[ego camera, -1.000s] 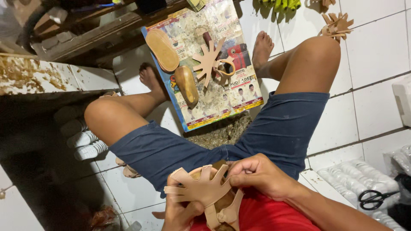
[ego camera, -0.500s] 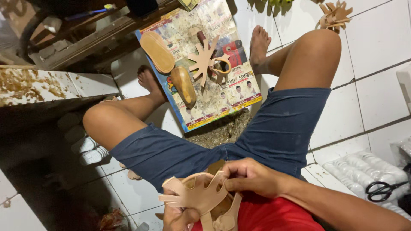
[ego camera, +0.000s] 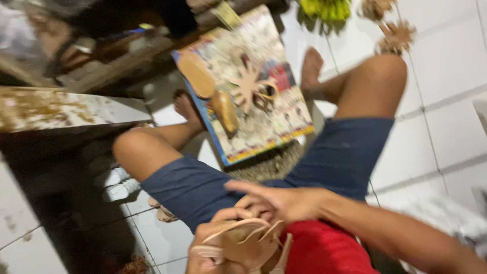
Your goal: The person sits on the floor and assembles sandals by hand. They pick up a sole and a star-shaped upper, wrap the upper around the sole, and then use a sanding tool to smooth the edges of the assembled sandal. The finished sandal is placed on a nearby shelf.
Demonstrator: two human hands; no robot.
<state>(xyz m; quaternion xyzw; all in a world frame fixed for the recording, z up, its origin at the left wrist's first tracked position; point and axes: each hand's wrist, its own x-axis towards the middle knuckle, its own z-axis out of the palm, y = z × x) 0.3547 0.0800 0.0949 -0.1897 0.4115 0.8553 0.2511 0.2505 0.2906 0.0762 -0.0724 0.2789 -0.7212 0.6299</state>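
Sandal upper (ego camera: 238,243), tan, multi-strap, sits at bottom centre of the view, over the lap, just in front of the red shirt (ego camera: 324,248). Frame is motion-blurred, so detail is rough.

L hand (ego camera: 210,251) is under and beside the upper, fingers wrapped round its near edge, clamped on it. R hand (ego camera: 276,203) lies just above the upper w/ fingers spread, index stretched out toward the L knee; fingertips touch or nearly touch the upper's top, can't tell which through the blur. R hand isn't closed on anything visible.

Relative to the upper: blue shorts (ego camera: 329,157) directly beyond it, both bare knees raised further out. Between the legs, well beyond the upper, a colourful printed sheet (ego camera: 264,127) lies on the white tile floor (ego camera: 446,101). On the sheet: two flat tan soles (ego camera: 198,76), a star-shaped strap cutout (ego camera: 247,83), a small ring-like piece beside it. Another star-shaped cutout (ego camera: 395,35) lies on the tiles far beyond the upper, past the R knee. Stained low board (ego camera: 61,106) far L of the upper, beyond the L knee.
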